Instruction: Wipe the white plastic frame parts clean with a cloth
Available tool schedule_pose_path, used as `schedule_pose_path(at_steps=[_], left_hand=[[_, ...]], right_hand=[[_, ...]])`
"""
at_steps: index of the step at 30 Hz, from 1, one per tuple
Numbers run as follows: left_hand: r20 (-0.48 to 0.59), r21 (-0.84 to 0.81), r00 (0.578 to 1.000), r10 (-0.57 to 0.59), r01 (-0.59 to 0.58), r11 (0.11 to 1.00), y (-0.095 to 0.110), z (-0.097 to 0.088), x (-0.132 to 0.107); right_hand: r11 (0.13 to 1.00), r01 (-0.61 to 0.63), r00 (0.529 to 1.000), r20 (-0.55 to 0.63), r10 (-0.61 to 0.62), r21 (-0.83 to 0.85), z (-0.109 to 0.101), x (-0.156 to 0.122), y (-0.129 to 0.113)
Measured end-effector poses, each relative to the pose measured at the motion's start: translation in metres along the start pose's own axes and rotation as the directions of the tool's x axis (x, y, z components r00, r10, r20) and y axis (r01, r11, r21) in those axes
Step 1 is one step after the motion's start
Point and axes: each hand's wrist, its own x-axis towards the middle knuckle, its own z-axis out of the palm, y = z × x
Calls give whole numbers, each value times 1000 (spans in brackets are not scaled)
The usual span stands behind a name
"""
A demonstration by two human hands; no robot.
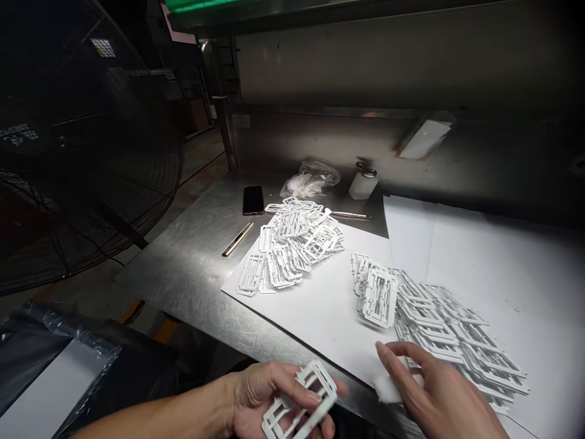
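My left hand [269, 396] grips a white plastic frame part [301, 402] low at the table's front edge. To its right, my right hand [434, 393] rests with fingers spread on the white paper sheet [329, 305], a small white wad [387, 390] under its fingertips, touching the near end of a fanned stack of white frame parts [439, 329]. A second heap of the same frame parts [292, 244] lies farther back on the paper's left part.
On the steel table [196, 256] lie a dark phone [253, 200], tweezers [238, 238], another thin metal tool [351, 214], a plastic bag [311, 178] and a small white bottle [363, 183]. A big black fan [82, 146] stands at left. A lined box [50, 372] sits low left.
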Motion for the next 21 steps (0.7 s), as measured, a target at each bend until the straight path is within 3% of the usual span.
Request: schedule_pose_path(at_steps=[2, 6, 9, 11, 12, 16, 21], left_hand=[[-32, -31, 996, 87, -88, 996, 4, 3, 1], [-148, 116, 956, 252, -236, 965, 29, 16, 15], [-242, 394, 865, 439, -326, 859, 61, 25, 43], [-281, 612, 775, 567, -311, 728, 82, 29, 68], [-288, 653, 751, 594, -300, 696, 90, 29, 80], [-271, 669, 744, 610, -311, 676, 102, 28, 111], [-218, 620, 764, 607, -371, 691, 93, 28, 111]], right_hand=[[990, -135, 989, -71, 132, -45, -2, 17, 5], [980, -196, 977, -88, 197, 14, -2, 37, 2], [969, -231, 966, -93, 239, 91, -4, 39, -5], [958, -242, 961, -100, 259, 152, -5, 38, -6], [951, -241, 959, -103, 264, 193, -5, 37, -5], [896, -178, 963, -113, 243, 407, 4, 32, 6], [836, -148, 935, -201, 292, 529, 17, 30, 21]])
